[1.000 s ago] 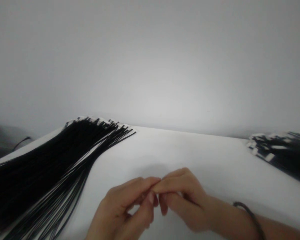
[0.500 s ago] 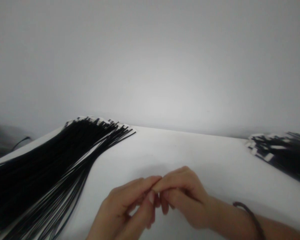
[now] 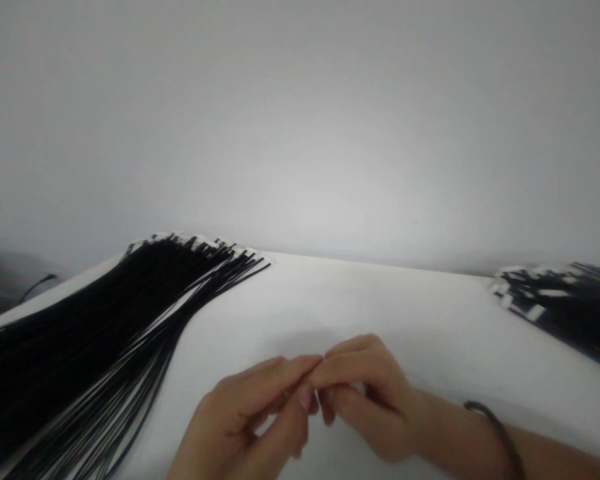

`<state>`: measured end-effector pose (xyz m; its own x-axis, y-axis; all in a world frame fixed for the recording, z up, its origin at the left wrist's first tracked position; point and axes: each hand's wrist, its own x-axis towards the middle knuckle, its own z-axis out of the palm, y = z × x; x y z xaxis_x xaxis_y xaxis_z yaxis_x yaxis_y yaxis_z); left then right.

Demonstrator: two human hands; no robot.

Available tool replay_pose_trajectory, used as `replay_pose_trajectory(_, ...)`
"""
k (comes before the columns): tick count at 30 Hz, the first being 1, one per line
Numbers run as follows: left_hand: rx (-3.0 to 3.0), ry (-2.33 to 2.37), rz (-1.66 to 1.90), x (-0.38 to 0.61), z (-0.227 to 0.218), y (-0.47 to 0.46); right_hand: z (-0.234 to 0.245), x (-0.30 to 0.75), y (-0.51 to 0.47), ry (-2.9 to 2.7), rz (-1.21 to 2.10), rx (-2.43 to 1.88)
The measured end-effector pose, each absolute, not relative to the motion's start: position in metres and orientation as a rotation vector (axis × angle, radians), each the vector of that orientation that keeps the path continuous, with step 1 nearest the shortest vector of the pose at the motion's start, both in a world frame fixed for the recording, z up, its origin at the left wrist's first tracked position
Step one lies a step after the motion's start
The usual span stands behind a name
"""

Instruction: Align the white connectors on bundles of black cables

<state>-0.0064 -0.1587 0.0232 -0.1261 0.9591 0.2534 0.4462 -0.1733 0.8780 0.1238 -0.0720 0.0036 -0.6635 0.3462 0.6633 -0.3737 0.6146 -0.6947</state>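
Observation:
My left hand [image 3: 260, 413] and my right hand [image 3: 370, 397] meet fingertip to fingertip above the white table [image 3: 360, 300], low in the middle of the head view. Both are closed in a pinch, thumbs against index fingers. Whatever lies between the fingertips is hidden or too small to make out. A thick bundle of thin black cords [image 3: 105, 327], with whitish tips at the far end, is spread to the left of my left hand. Beyond my right hand, at the right edge, lies a second pile of black cords [image 3: 575, 303] with white ends.
A plain pale wall [image 3: 300, 133] rises behind the table's back edge. At the far left, a dark blurred shape [image 3: 0, 280] stands past the table, with a single black cord end [image 3: 40, 283] poking out near it. A dark band circles my right wrist.
My hands stay pressed together in nearly the same spot. The fingers of my right hand have shifted slightly, with a wider gap between its thumb and index finger. The cord piles lie unchanged.

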Motion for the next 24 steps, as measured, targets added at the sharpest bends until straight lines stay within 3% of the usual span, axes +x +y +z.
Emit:
replay_pose_trajectory(8, 1.551, 1.554, 1.283, -0.0103, 0.02, -0.1635, 0.003, 0.1208, -0.0697, -1.956, 1.129, 0.081)
replay_pose_trajectory(15, 1.469, 1.6, 1.283, -0.007, 0.0205, -0.1602, -0.0022, 0.1263, -0.0706, -2.187, 0.951, 0.021)
replay_pose_trajectory(24, 1.633, 1.563, 1.317, -0.013, 0.0219, -0.1632, -0.0005, 0.1243, -0.0665, -2.086, 0.847, 0.09)
